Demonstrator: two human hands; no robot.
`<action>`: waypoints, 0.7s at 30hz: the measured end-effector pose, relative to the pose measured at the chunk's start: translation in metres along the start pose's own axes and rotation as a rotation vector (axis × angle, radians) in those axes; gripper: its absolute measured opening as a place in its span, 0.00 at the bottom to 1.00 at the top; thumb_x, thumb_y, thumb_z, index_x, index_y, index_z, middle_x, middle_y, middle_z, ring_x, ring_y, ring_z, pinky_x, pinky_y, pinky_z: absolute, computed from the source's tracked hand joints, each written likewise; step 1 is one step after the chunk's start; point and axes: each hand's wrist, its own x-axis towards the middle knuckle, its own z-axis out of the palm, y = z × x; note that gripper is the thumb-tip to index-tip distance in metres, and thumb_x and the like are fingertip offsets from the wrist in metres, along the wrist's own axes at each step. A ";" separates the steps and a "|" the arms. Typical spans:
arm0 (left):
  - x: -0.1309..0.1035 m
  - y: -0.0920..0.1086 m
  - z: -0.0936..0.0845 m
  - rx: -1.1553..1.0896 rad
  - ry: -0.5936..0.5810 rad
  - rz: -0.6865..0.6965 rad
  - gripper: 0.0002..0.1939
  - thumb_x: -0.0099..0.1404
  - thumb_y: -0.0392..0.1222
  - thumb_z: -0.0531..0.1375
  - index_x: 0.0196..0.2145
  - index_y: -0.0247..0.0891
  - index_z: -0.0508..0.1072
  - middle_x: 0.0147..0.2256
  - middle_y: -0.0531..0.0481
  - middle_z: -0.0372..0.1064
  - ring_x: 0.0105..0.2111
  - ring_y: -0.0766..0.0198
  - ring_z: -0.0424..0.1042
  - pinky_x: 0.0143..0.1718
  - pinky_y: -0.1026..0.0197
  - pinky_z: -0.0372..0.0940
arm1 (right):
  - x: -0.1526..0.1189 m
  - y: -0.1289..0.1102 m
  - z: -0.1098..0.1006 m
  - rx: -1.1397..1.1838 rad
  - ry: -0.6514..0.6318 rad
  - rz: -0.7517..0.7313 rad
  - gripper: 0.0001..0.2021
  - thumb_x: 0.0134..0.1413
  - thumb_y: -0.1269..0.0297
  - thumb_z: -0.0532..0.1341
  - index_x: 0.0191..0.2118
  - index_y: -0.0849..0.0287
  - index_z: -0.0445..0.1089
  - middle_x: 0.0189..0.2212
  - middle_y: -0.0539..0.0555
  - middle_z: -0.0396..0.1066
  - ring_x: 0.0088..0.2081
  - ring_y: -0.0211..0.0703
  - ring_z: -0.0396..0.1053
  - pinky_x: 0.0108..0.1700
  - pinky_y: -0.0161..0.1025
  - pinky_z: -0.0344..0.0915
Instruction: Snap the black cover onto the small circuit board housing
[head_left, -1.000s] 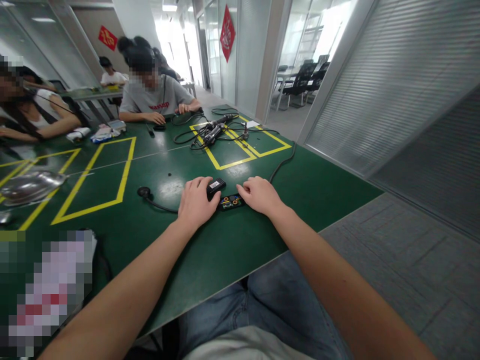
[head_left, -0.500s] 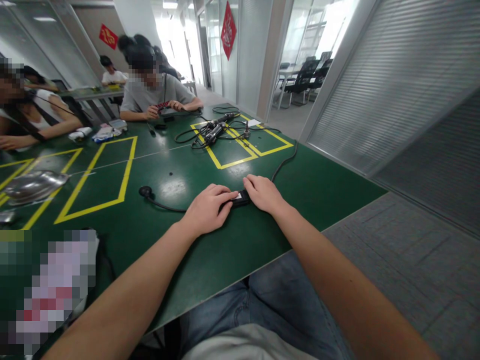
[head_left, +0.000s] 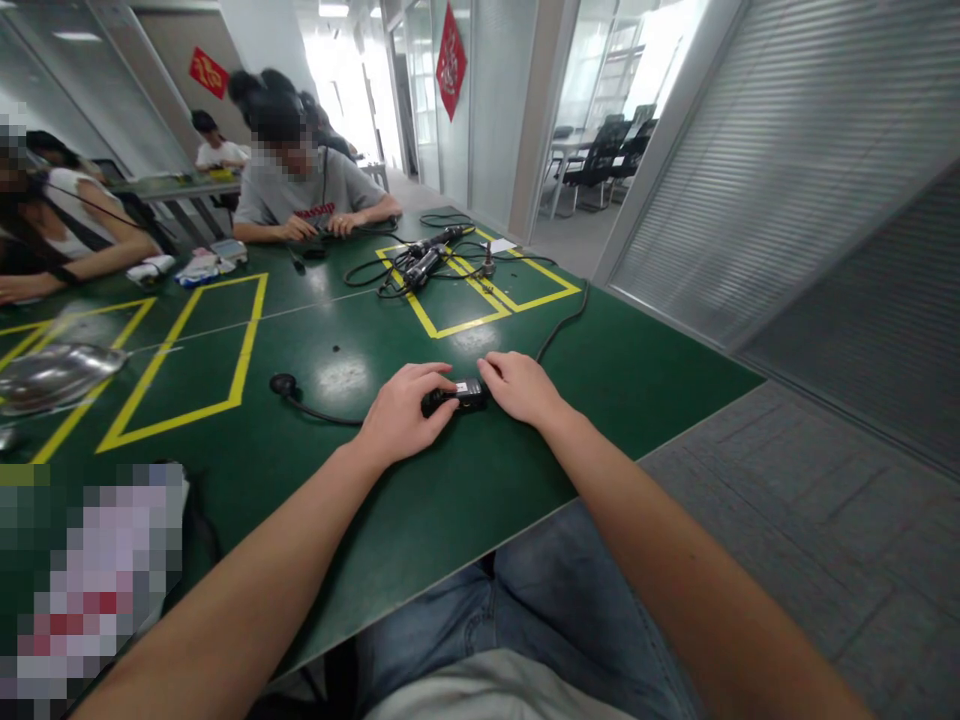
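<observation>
On the green table, my left hand (head_left: 409, 408) is closed around the left end of a black power adapter (head_left: 469, 393) with a white label on its top. A black cord runs left from under that hand to a round black plug (head_left: 283, 385) lying on the table. My right hand (head_left: 525, 388) is at the adapter's right end, fingers bent and close together. Into it, from behind, comes a dark cable (head_left: 562, 328); the fingers hide where the cable ends.
Two black electric screwdrivers (head_left: 426, 262) with looped cords lie inside yellow tape outlines (head_left: 472, 326). A metal bit stand (head_left: 488, 262) is beside them. At left are a shiny metal dish (head_left: 60, 375) and a blurred package (head_left: 97, 590). Co-workers (head_left: 300, 190) sit across the table.
The adapter shows more of its label, and my fingers have shifted slightly on it. The co-worker opposite has lowered their hands to the table. The view has turned slightly.
</observation>
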 end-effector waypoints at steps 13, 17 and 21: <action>0.003 0.010 -0.003 0.047 -0.187 -0.013 0.22 0.70 0.39 0.66 0.61 0.42 0.79 0.55 0.41 0.79 0.52 0.47 0.77 0.57 0.44 0.75 | -0.001 0.001 0.002 0.146 0.028 -0.017 0.19 0.75 0.50 0.62 0.33 0.55 0.74 0.32 0.53 0.77 0.37 0.47 0.71 0.38 0.40 0.55; 0.003 0.010 -0.001 0.046 -0.216 -0.047 0.23 0.71 0.39 0.66 0.62 0.43 0.78 0.55 0.42 0.79 0.53 0.46 0.77 0.58 0.42 0.74 | -0.001 0.001 0.004 0.171 0.044 -0.029 0.18 0.73 0.50 0.65 0.32 0.55 0.73 0.31 0.52 0.76 0.35 0.45 0.69 0.37 0.40 0.54; 0.004 0.012 -0.002 0.052 -0.220 -0.097 0.23 0.72 0.43 0.66 0.63 0.41 0.77 0.52 0.41 0.81 0.52 0.46 0.78 0.56 0.42 0.74 | -0.001 0.002 0.005 0.152 0.050 -0.061 0.19 0.74 0.51 0.62 0.31 0.55 0.72 0.30 0.52 0.75 0.35 0.46 0.69 0.37 0.40 0.53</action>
